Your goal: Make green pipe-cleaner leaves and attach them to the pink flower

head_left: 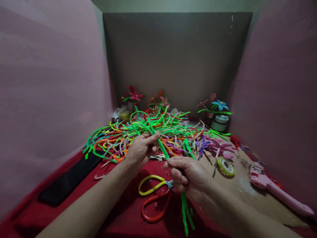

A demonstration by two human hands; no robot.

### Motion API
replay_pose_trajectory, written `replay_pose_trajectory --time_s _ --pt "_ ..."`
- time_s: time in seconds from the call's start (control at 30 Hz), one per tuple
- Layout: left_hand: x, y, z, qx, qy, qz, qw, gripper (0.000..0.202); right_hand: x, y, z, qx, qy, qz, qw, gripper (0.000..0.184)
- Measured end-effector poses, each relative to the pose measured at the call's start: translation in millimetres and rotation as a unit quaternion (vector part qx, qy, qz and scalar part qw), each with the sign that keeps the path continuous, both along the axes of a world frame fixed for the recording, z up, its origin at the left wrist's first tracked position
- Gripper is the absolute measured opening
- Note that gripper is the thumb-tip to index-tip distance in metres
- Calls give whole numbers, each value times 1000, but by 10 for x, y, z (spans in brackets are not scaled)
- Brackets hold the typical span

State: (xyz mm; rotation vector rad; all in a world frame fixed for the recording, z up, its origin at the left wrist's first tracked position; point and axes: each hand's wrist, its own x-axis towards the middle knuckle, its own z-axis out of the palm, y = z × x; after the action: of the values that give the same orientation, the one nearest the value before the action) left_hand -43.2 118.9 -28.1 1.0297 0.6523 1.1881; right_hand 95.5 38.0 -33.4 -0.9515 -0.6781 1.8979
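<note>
Between my two hands a green pipe cleaner (162, 148) stretches on a slant; it looks doubled or flattened. My left hand (142, 147) pinches its upper part, the far end sticking up past the fingers. Lower down, my right hand (184, 172) grips the near end between thumb and forefinger, the other fingers curled. Beneath my right hand hang or lie further green pipe cleaner pieces (185, 213); whether that hand holds them I cannot tell. Just left of it, scissors (156, 198) with one yellow and one red handle lie on the red cloth (119, 211), their blades partly hidden.
A large heap of coloured pipe cleaners (158, 122) spreads behind my hands. To the right lie a yellow tape roll (226, 166), pink and purple pieces (219, 148) and a pink glue gun (277, 188). A black strip (71, 178) lies left. Pipe-cleaner flowers (220, 105) stand at the back.
</note>
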Motion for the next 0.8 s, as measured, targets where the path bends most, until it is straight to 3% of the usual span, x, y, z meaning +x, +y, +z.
replay_pose_trajectory --time_s 0.1,0.23,0.43,0.6,0.7,0.8 --pt "-54 41 34 13 -19 50 998 22 37 4 -88 -42 30 18 999 12" --pt "-107 64 50 54 39 104 992 21 112 67 -194 -53 63 50 995 12" --pt "-145 123 16 55 13 105 993 18 170 196 -198 -82 32 74 993 10" --pt "-180 231 -74 67 19 126 990 18 203 248 -239 -53 65 61 995 12" --pt "-191 272 -85 61 -3 108 992 18 215 251 -245 -47 79 42 995 12" --pt "-161 218 -70 66 -15 36 997 19 203 233 -211 -29 66 21 997 11"
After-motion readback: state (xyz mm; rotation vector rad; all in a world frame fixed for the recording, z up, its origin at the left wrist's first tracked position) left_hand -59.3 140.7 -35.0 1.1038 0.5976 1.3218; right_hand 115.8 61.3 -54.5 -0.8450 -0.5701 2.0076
